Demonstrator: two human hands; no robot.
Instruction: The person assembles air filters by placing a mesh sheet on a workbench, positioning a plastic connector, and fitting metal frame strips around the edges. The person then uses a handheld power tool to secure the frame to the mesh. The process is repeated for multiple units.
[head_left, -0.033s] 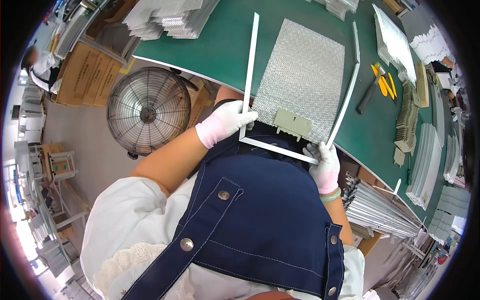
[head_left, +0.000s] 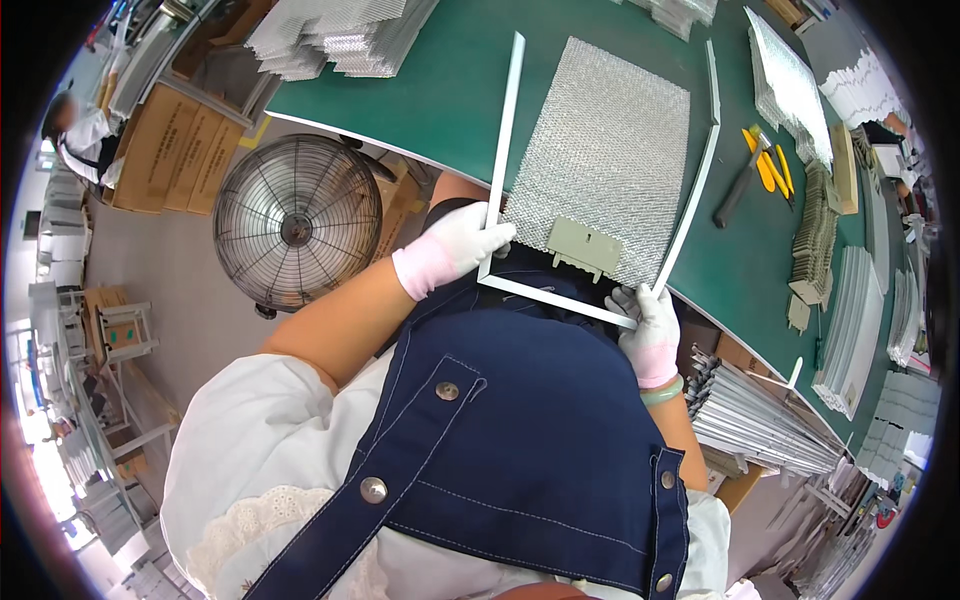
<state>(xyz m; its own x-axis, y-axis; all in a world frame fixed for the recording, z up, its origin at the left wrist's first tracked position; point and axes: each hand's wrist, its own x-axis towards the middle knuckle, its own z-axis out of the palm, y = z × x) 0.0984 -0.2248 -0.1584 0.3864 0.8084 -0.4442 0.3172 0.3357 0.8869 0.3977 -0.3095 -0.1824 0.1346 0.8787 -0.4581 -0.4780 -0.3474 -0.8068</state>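
A three-sided white frame is held by my two gloved hands at the table's near edge, its far end open. Closed round the left bar near the corner is my left hand, its thumb reaching over toward the mesh. At the lower right corner, my right hand pinches the frame. Between the side bars lies a silvery metal mesh sheet, its near end overhanging the table. On that end sits a grey-green plastic piece with small prongs. A short bar meets the right bar's far end.
On the green table are mesh stacks, a dark-handled tool, yellow-handled pliers, a row of grey-green plastic pieces and white bars. A floor fan stands left. Metal bars lie below the table's right side.
The left bar's far end has tilted slightly to the right and toward me. My left hand has shifted very slightly; the right hand and the mesh look the same.
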